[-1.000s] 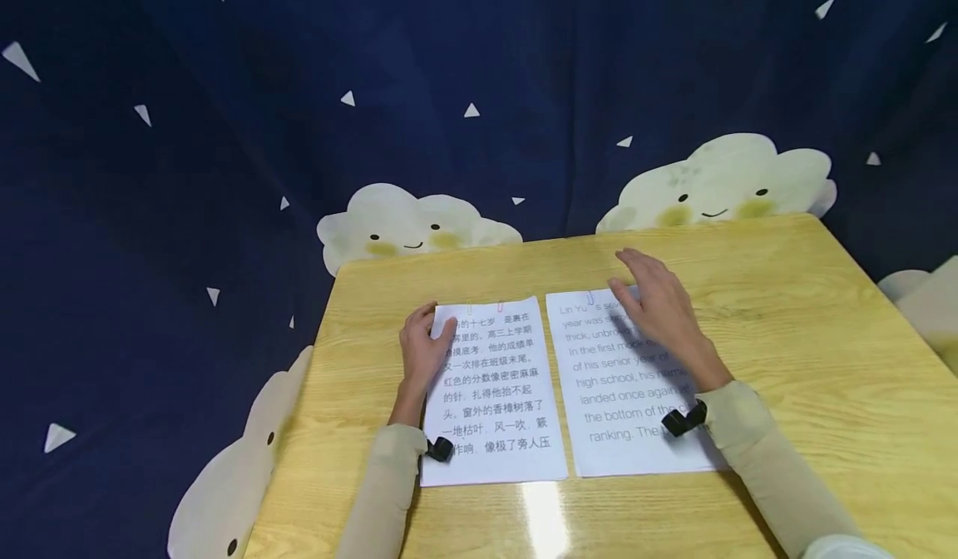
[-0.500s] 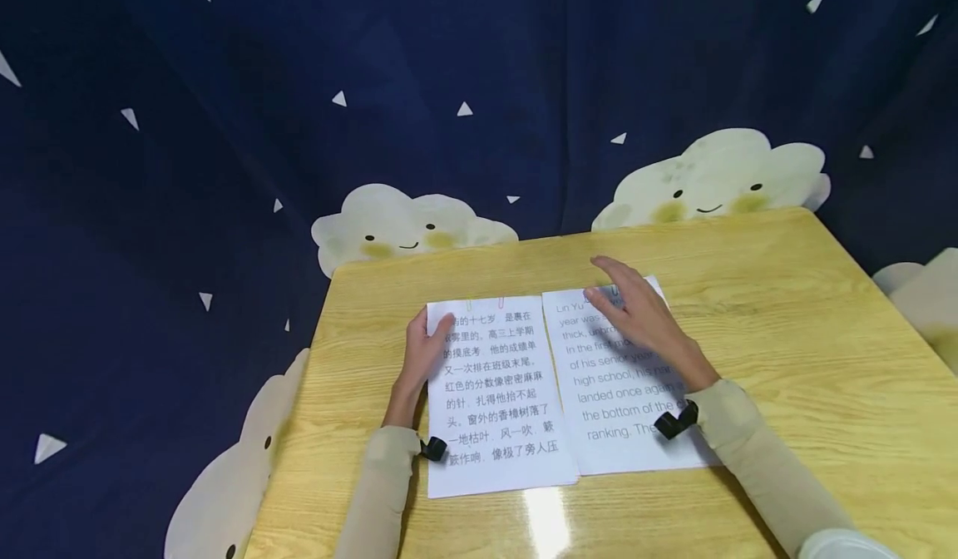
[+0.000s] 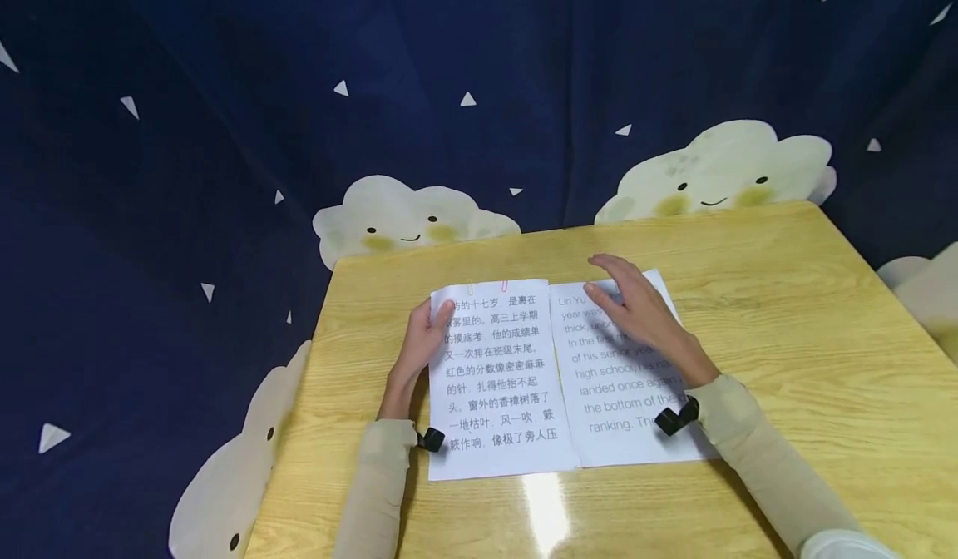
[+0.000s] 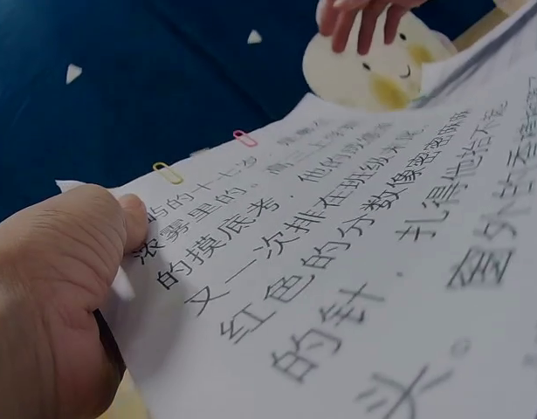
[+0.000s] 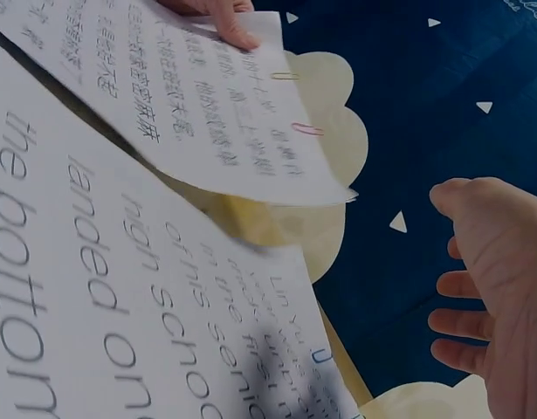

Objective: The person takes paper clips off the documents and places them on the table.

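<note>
My left hand (image 3: pixel 421 341) grips the upper left edge of a stack of paper sheets printed in Chinese (image 3: pixel 500 376), thumb on top and fingers hidden underneath. The stack's far end is raised off the table, as both wrist views show. A yellow paper clip (image 4: pixel 167 173) and a pink paper clip (image 4: pixel 245 139) sit along its top edge. To its right lie paper sheets printed in English (image 3: pixel 621 442), with a blue paper clip (image 5: pixel 321 355) at the top. Above these hovers my right hand (image 3: pixel 645 314), fingers spread and holding nothing, its shadow falling on the text.
Both stacks are side by side on a light wooden table (image 3: pixel 793 334), their inner edges close together. Behind the table hangs a dark blue curtain (image 3: pixel 419 60) with white triangles and smiling clouds. A black camera is strapped to each wrist.
My left hand has taken hold of the Chinese sheets' edge and lifted their far end. My right hand has shifted a little left over the English sheets.
</note>
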`<state>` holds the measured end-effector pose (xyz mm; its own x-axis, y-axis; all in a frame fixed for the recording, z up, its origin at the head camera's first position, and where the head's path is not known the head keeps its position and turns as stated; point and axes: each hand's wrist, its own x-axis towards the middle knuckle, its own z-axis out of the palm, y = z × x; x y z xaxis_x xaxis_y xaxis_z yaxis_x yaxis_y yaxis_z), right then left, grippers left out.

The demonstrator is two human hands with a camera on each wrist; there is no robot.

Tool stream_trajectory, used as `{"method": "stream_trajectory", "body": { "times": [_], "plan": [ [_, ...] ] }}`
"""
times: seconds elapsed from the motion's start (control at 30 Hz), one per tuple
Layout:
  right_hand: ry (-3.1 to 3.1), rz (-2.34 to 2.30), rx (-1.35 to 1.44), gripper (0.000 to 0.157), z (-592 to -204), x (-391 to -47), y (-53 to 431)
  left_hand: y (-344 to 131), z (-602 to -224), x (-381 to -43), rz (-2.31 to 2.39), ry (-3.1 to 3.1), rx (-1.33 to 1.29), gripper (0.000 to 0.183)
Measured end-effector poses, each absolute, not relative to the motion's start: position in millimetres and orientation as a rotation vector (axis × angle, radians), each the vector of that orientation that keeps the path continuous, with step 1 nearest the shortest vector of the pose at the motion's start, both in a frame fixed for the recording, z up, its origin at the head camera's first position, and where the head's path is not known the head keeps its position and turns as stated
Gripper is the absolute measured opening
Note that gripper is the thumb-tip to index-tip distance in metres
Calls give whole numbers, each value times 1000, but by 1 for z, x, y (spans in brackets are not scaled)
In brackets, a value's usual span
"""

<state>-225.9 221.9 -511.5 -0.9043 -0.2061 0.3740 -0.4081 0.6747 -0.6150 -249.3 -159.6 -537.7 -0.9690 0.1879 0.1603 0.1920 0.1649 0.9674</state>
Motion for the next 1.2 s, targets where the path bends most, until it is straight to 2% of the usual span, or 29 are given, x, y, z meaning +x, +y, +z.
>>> {"method": "stream_trajectory", "body": {
  "times": [0.43,0.63,0.8,1.2],
  "plan": [
    [-2530,1219,554,44,-499,-224,202,-120,-516,-236,-1922,-2326,-451,34],
    [-2451,1241,607,32,-487,-228,192,-108,-510,-235,-1951,-2303,-518,34],
    [-2418,1282,610,23,-477,-231,186,-104,-507,-237,-1963,-2280,-548,35],
    [-2445,1411,623,18,-471,-239,171,-108,-503,-239,-1931,-2258,-537,38]
  ]
}}
